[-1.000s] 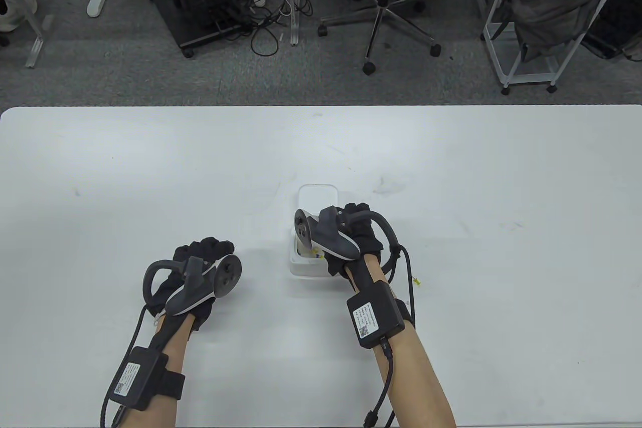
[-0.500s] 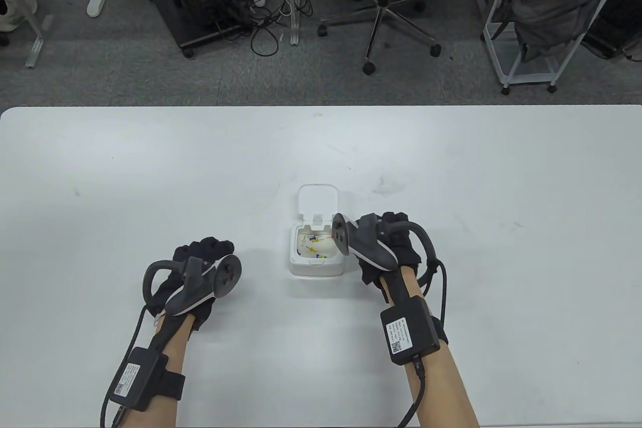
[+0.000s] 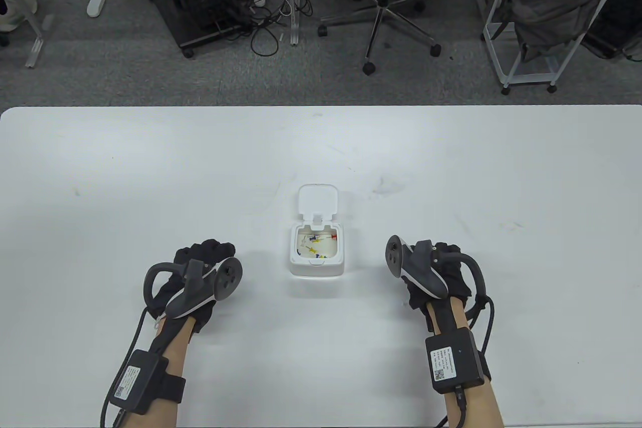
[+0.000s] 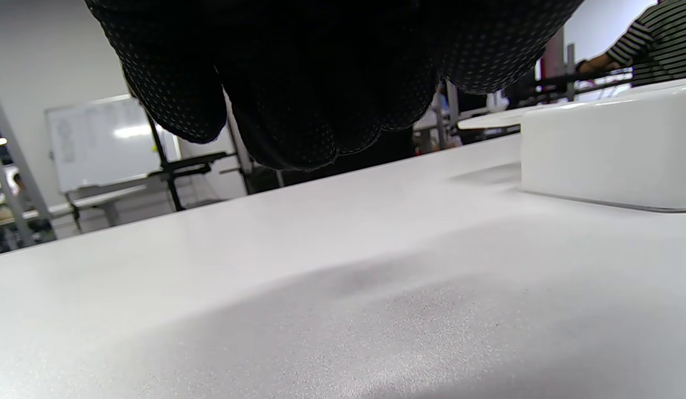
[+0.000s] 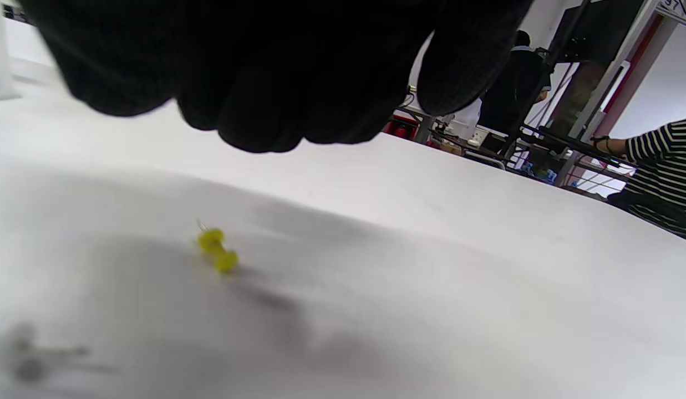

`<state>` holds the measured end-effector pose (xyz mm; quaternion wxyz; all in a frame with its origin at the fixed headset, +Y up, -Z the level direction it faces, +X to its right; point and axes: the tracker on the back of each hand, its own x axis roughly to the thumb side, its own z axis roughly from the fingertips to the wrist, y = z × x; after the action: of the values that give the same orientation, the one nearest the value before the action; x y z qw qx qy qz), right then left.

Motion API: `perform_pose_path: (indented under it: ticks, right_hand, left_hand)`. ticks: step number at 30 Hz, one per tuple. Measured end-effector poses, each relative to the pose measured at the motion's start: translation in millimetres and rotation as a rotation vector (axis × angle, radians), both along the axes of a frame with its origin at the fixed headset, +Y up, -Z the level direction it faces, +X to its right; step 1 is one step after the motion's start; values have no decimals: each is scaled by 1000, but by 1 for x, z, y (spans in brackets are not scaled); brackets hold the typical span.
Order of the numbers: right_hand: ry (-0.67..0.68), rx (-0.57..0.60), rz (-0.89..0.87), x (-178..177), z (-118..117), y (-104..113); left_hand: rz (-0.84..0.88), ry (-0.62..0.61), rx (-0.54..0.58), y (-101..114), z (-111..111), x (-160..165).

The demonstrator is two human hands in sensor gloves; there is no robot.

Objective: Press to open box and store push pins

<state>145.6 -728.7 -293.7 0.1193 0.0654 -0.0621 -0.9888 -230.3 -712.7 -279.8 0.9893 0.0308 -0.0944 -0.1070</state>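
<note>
Two gloved hands sit on the white table (image 3: 100, 157) in the table view, with the little white box (image 3: 317, 267) between them, lid (image 3: 318, 199) flipped up at the far side and a scatter of coloured push pins (image 3: 315, 242) inside. Left hand (image 3: 200, 272) rests well off to the box's left, fingers loosely curled, holding nothing as far as anyone can see. Right hand (image 3: 436, 272) is near the box's right side, also apart from it, fingers bent down toward the table. The left wrist view shows the left hand's fingers (image 4: 298, 111) hanging bunched together just over the tabletop, nothing pinched, and the box's side wall (image 4: 609, 149) off to the right. The right wrist view has the right hand's fingers (image 5: 254, 83) curled together above a loose yellow push pin (image 5: 218, 252) lying on its side on the table, and they aren't touching it; something blurry lower left might be another pin, can't tell. Handling-wise the pin looks tiny, light and hard, likely to skitter on that smooth surface, with a sharp point, so the plastic head is probably the spot to pinch, thumb and forefinger.
</note>
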Motion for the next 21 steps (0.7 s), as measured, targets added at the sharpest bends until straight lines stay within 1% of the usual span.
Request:
perform_pose_path:
  ticks: [7, 10, 14, 18, 21]
  right_hand:
    - [-27, -18, 10, 12, 5, -15]
    - [-29, -27, -11, 12, 5, -19]
    - [-17, -36, 6, 9, 5, -26]
    - [-5, -6, 42, 6, 3, -30]
    - [9, 20, 38, 6, 3, -32]
  left_hand:
    - [-1, -3, 2, 0, 1, 0]
    - [-2, -2, 1, 0, 1, 0]
    - [-3, -1, 0, 0, 1, 0]
    - [0, 1, -2, 0, 1, 0]
    - [-2, 1, -3, 0, 1, 0]
